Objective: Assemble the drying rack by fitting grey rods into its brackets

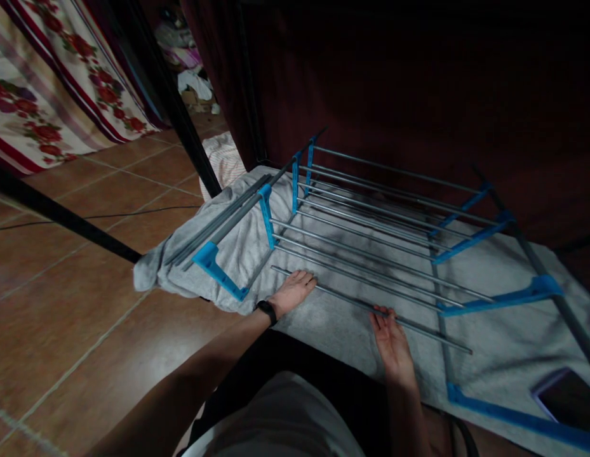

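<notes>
A loose grey metal rod (347,296) runs slantwise in front of me, apart from the blue brackets at both ends. Near its left end, my left hand (295,291) wraps over the rod from above, wearing a black wristband (267,311). My right hand (390,336) grips it further right, palm turned up, fingers closed around it. Beyond the rod stands a rack with several metal bars (366,254) fitted between blue plastic brackets (267,216) on the left and others (495,301) on the right. Closest to me, one left bracket (218,270) and one right bracket (514,416) have no bar between them.
Grey cloth (247,247) lies under the rack. Several loose rods (223,219) rest at its left. A phone (568,397) lies at the lower right. Dark posts (180,120) and a cable (108,216) are to the left, over a tiled floor (75,317).
</notes>
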`<state>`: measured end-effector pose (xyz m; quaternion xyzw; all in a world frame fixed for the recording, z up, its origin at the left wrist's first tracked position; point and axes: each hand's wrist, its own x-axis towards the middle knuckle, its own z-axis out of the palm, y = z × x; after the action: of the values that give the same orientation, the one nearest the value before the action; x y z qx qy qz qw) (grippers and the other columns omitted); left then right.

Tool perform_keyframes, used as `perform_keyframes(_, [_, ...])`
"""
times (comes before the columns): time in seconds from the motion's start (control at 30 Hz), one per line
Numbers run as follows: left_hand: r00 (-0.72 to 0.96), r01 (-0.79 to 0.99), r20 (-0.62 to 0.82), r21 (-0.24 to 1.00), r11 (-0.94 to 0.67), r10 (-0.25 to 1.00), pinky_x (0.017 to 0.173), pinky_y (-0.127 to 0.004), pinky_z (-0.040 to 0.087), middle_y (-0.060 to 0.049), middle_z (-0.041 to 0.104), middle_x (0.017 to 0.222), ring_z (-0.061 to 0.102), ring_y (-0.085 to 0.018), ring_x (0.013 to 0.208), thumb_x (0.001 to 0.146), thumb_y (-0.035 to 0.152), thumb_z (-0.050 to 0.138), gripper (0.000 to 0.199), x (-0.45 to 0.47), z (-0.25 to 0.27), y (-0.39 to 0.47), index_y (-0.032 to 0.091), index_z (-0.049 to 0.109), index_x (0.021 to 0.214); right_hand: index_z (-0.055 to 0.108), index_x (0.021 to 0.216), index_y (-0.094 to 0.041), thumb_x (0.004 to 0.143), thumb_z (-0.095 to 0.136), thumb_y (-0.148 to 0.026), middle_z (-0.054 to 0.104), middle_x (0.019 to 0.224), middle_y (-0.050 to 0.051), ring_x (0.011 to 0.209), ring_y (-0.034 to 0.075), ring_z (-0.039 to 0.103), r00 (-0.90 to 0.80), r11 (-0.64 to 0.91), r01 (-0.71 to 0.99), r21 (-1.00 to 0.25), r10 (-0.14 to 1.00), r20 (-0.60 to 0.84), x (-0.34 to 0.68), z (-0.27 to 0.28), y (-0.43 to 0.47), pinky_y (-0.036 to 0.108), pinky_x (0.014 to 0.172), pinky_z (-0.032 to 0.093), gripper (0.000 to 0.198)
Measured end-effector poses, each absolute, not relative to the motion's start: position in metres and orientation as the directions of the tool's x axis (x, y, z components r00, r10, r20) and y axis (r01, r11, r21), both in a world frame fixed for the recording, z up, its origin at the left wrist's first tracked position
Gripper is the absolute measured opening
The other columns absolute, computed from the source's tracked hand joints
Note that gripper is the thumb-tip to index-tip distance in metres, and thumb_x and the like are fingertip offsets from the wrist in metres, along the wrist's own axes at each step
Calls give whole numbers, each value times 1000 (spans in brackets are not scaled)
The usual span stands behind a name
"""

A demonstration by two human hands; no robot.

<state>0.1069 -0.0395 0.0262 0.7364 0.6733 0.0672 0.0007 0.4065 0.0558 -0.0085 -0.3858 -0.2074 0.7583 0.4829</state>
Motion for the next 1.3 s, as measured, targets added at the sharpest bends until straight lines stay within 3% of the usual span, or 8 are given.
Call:
perform_keyframes(0.33, [98, 992, 147, 66, -108, 984, 104, -39, 39, -7, 59, 121, 52, -20, 115, 94, 9, 36, 43, 103, 17, -42, 23, 48, 133, 71, 90, -25, 76, 73, -20, 72, 105, 0, 110, 15, 64, -263, -446, -628, -638, 893, -366, 407, -18, 54, 39, 111, 43, 15])
perform_keyframes(0.57, [153, 985, 235, 47, -169, 960, 98, -42, 42, -7, 65, 114, 58, -23, 109, 99, 22, 35, 32, 93, 11, -34, 21, 58, 122, 70, 87, -27, 76, 76, -24, 72, 97, -1, 103, 17, 67, -255, -391, -676, -624, 919, -300, 396, -15, 54, 41, 107, 46, 13])
perform_keyframes(0.73, [152, 982, 265, 66, -176, 952, 91, -39, 43, -7, 68, 109, 60, -23, 102, 100, 27, 33, 34, 88, 15, -29, 21, 60, 119, 69, 84, -27, 80, 73, -27, 71, 96, 1, 103, 21, 66, -247, -365, -719, -591, 930, -273, 392, -9, 53, 47, 107, 43, 6])
perform_keyframes(1.0, [138, 978, 319, 108, -180, 938, 87, -40, 48, -6, 70, 102, 63, -24, 96, 98, 45, 36, 37, 81, 15, -27, 20, 60, 113, 69, 90, -24, 79, 72, -26, 73, 102, 2, 107, 20, 64, -267, -352, -778, -521, 935, -235, 390, -6, 56, 46, 109, 40, 12])
perform_keyframes(1.13, [171, 976, 307, 74, -203, 936, 83, -39, 50, -5, 70, 93, 64, -23, 88, 99, 44, 33, 38, 80, 14, -27, 22, 63, 99, 69, 88, -25, 79, 74, -30, 72, 98, 1, 102, 20, 65, -264, -340, -746, -572, 941, -214, 386, -5, 56, 46, 106, 42, 12])
perform_keyframes(1.3, [181, 977, 322, 53, -209, 929, 82, -40, 52, -6, 70, 90, 65, -24, 86, 99, 42, 29, 40, 81, 13, -26, 21, 63, 96, 67, 88, -23, 78, 75, -35, 71, 95, 2, 97, 18, 65, -255, -343, -743, -575, 939, -231, 382, 1, 56, 42, 103, 44, 18])
